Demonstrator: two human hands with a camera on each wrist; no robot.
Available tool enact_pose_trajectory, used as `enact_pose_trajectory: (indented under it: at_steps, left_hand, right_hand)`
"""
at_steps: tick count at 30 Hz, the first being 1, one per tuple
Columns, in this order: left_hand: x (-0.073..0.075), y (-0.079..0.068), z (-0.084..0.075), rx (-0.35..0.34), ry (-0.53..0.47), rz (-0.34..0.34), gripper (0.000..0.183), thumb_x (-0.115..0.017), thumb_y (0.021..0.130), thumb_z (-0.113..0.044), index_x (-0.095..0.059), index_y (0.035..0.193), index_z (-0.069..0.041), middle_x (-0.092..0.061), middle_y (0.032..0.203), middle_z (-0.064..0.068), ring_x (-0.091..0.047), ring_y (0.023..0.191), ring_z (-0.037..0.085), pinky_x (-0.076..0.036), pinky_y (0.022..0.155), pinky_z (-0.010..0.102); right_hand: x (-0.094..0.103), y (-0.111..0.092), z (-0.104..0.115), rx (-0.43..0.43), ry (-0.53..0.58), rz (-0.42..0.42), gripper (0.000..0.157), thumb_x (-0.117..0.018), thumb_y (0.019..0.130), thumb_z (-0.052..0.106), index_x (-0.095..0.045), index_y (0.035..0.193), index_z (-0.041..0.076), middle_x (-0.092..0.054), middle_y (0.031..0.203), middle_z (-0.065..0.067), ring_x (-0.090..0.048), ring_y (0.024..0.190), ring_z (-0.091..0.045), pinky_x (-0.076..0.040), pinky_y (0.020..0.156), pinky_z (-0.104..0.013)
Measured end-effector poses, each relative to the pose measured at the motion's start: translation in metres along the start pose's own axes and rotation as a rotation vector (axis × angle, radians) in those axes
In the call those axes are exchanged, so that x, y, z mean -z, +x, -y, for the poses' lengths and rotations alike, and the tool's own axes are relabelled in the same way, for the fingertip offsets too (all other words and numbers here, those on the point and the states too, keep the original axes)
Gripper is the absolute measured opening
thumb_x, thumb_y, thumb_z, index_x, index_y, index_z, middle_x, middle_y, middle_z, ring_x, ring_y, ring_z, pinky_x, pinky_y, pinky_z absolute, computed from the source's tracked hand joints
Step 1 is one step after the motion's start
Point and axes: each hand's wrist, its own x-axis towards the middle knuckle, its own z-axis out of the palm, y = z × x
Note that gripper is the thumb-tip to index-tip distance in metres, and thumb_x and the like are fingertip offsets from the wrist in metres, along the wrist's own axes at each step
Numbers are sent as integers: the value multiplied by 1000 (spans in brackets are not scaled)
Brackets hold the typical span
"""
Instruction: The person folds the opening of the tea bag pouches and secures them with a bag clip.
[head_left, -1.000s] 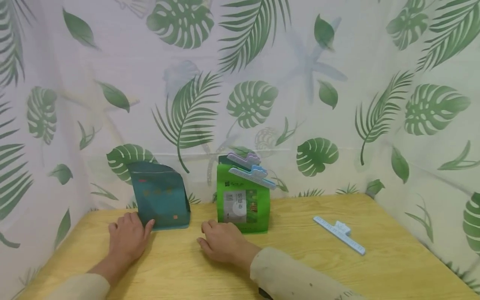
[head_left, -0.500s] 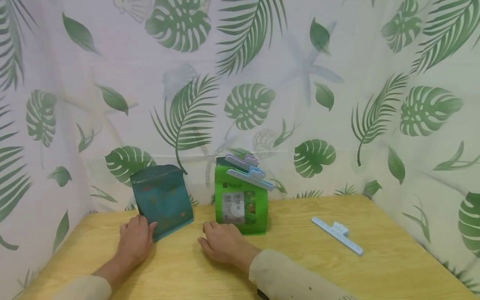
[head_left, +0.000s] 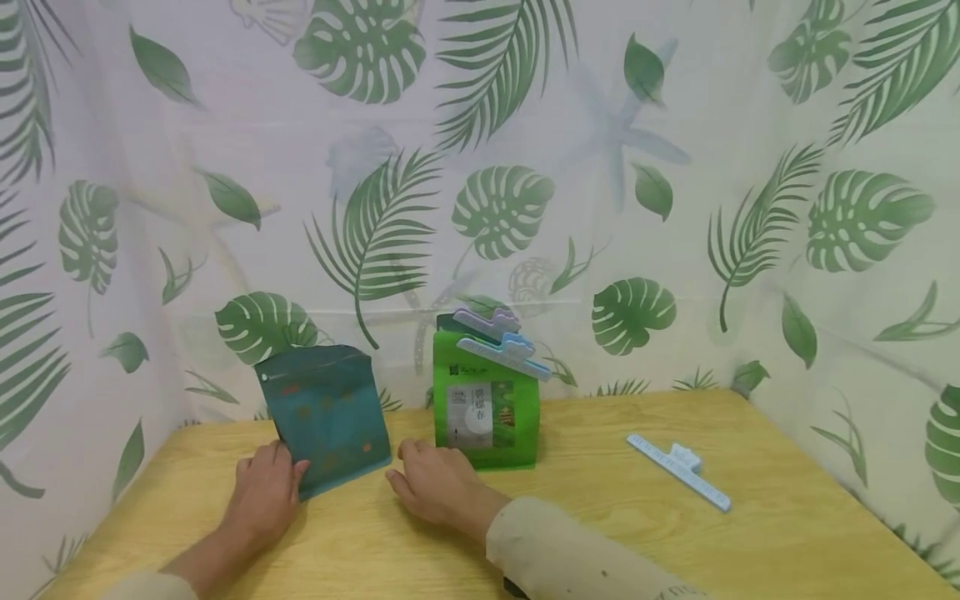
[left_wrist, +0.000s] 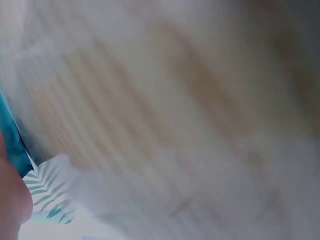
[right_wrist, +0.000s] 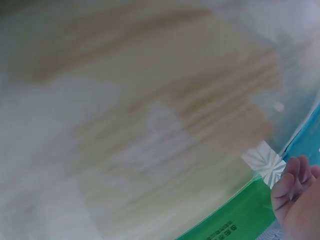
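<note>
Head view shows the left hand (head_left: 264, 493) gripping the lower left corner of a teal pouch (head_left: 326, 417), fingers curled round its edge; the pouch tilts back, its bottom edge slanting over the wooden table (head_left: 750, 542). Just right of it, the right hand (head_left: 435, 483) rests flat on the table with relaxed fingers, holding nothing, touching the base of a green pouch (head_left: 486, 408) that stands upright with a blue clip (head_left: 504, 350) on its top. Another blue sealing clip (head_left: 678, 469) lies well apart to the right. Leaf-printed curtains (head_left: 675, 167) enclose the table. Both wrist views are too blurred to add detail.
</note>
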Motion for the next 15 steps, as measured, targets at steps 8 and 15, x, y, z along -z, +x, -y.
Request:
enact_pose_trajectory:
  at_steps: [8,15]
  left_hand:
    - [4,-10,4,-66,-19,24,28,-61,97,-11,-55,105,16,-59,102,24,-56,95,37,-42,78,51]
    - [11,-19,8,-175,-119,0,26,-61,97,-10,-55,111,12,-60,103,22,-58,94,35,-47,79,55]
  right_hand:
    - [-4,3,6,-15,3,3,43,-43,105,43,-55,127,9,-68,111,-6,-69,93,-19,-56,71,-34]
    - [-3,3,9,24,7,32,41,-40,106,44,-56,121,10,-66,102,-3,-67,90,-16,-54,70,-32]
